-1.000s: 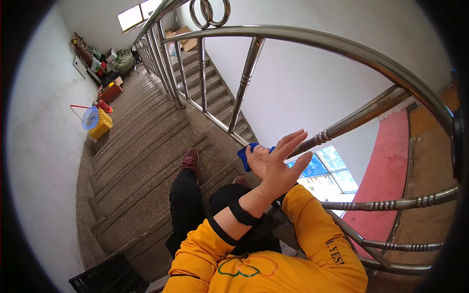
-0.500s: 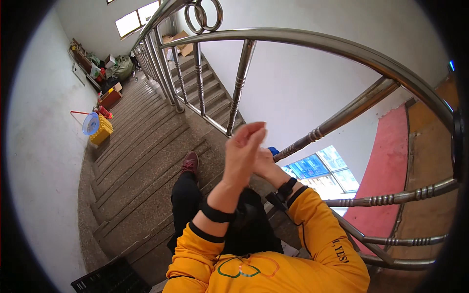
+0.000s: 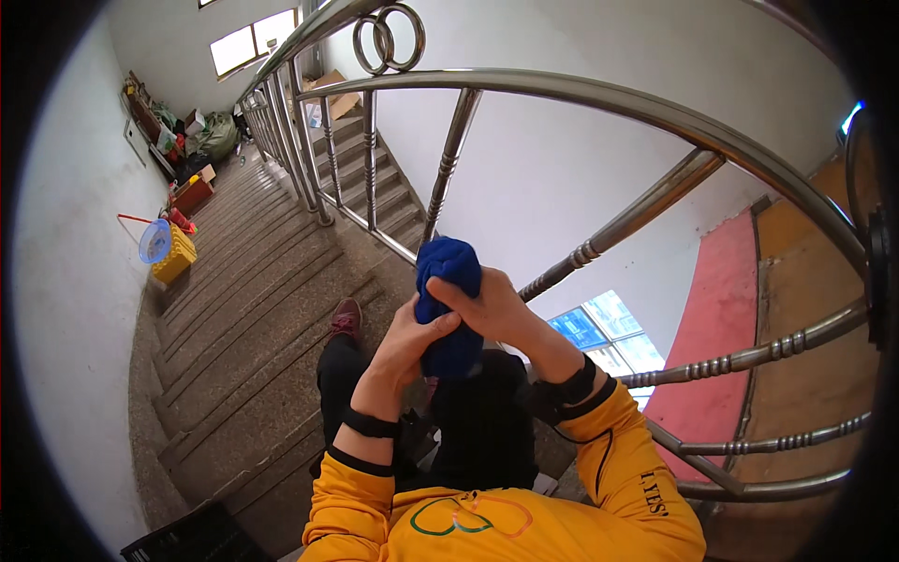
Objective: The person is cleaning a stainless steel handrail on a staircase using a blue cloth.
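Observation:
A bunched dark blue cloth [image 3: 448, 265] is held up in front of me, between both hands. My left hand [image 3: 408, 335] is closed around its lower left side, thumb across the front. On the upper right side, my right hand [image 3: 491, 306] grips it with the thumb pressed onto the cloth. The fingers behind the cloth are hidden. Just beyond my hands stand the balusters of a metal stair railing [image 3: 581, 255]; the cloth overlaps the foot of one baluster in view.
Stone steps [image 3: 253, 347] run down at the left beside a white wall. A yellow basket [image 3: 174, 259] with a blue basin [image 3: 154, 242] stands on them. Farther down lie a green sack [image 3: 213, 139] and clutter. A black crate [image 3: 201, 539] sits at lower left.
My right hand has come up from beside the railing with the blue cloth. My left hand, raised and without the cloth before, has lowered and closed on it.

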Demonstrator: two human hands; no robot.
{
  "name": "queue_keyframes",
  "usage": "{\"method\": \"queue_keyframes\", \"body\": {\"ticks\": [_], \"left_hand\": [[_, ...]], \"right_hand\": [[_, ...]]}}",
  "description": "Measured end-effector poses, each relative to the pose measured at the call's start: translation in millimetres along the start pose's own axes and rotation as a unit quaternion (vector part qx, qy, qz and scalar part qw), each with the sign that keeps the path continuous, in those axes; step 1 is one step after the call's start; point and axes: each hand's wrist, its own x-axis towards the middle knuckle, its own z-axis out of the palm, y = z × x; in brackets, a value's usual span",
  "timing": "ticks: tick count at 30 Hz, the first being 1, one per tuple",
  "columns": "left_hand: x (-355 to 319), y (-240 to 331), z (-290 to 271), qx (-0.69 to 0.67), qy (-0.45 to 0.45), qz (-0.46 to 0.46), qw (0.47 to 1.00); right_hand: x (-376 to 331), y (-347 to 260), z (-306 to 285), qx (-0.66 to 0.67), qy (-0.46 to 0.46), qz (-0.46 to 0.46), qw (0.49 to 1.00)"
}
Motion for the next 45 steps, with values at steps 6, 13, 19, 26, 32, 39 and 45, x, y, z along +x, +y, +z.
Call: {"method": "queue_keyframes", "body": {"ticks": [6,13,19,26,32,39,45], "left_hand": [[-8,-6,-24,-0.109,0.105,-0.004,0.988],[30,-88,-88,-0.055,0.348,0.024,0.936],[79,-123,-102,-0.052,0.328,-0.067,0.941],[165,-157,-128,-0.192,0.298,-0.118,0.927],[212,-163,-153,-0.332,0.335,-0.127,0.873],[206,-178,-169,-0.347,0.288,-0.103,0.886],[177,-214,-126,-0.378,0.186,-0.146,0.895]], "right_hand": [[-44,-16,-7,-0.160,0.319,-0.293,0.887],[-43,46,-40,-0.021,0.549,-0.237,0.801],[-10,49,-25,0.119,0.490,-0.197,0.840],[-1,45,-26,0.143,0.489,-0.188,0.840],[-6,50,-33,0.108,0.452,-0.172,0.869],[-12,40,-29,0.184,0.426,-0.158,0.871],[-12,41,-33,0.183,0.427,-0.154,0.872]]}}
